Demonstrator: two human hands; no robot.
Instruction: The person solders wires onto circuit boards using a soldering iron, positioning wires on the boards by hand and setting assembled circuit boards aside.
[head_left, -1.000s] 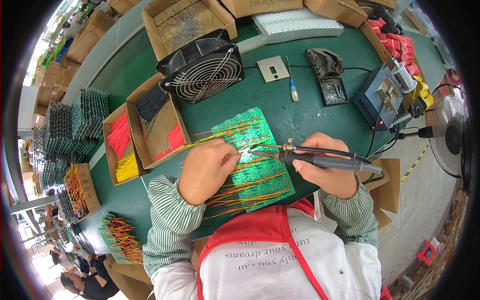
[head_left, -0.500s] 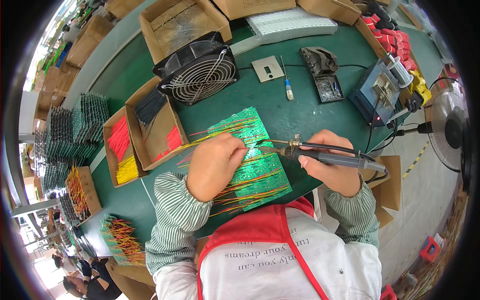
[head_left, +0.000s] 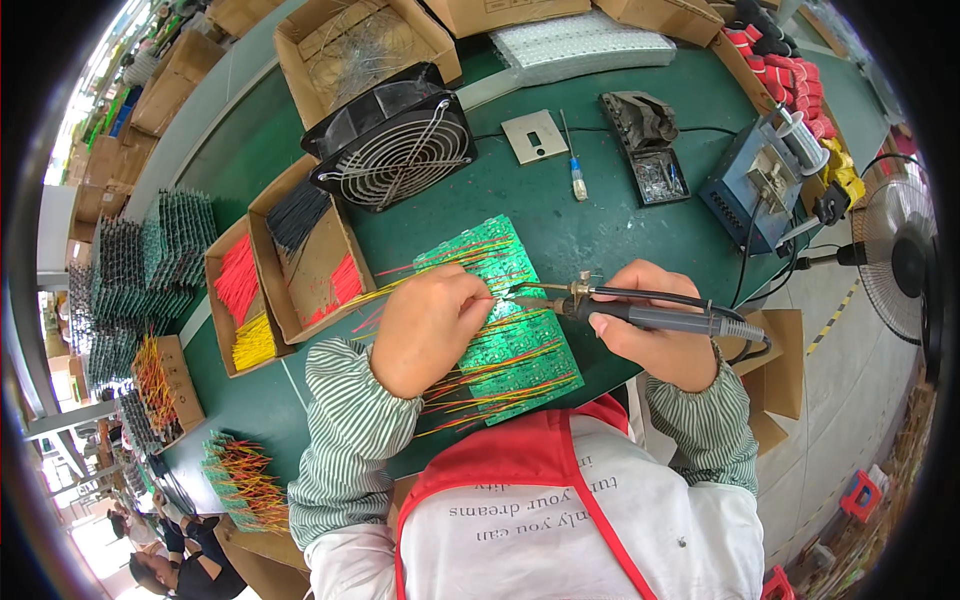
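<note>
A green circuit board panel (head_left: 520,365) lies on the table before me, with red and yellow wires (head_left: 455,385) reaching across it and off its left side. My right hand (head_left: 655,325) grips a soldering iron (head_left: 650,315), which has a thin metal feed tube (head_left: 545,286) fixed along it. The iron's tip points left, at or very near the board's upper middle. My left hand (head_left: 430,325) is closed in a pinch over the board's left part, close to the tip. Wires run out from around its fingers; the exact one pinched is hard to make out.
A black fan with a wire guard (head_left: 400,150) stands beyond my left hand. Left of it, cardboard trays (head_left: 340,240) hold black, red and yellow wires. A screwdriver (head_left: 577,170), a metal plate (head_left: 534,137) and a blue soldering station (head_left: 745,190) sit farther back. Wired boards (head_left: 245,480) are stacked at left.
Both hands keep nearly the same place, with the iron shifted very slightly to the left. Little else differs.
</note>
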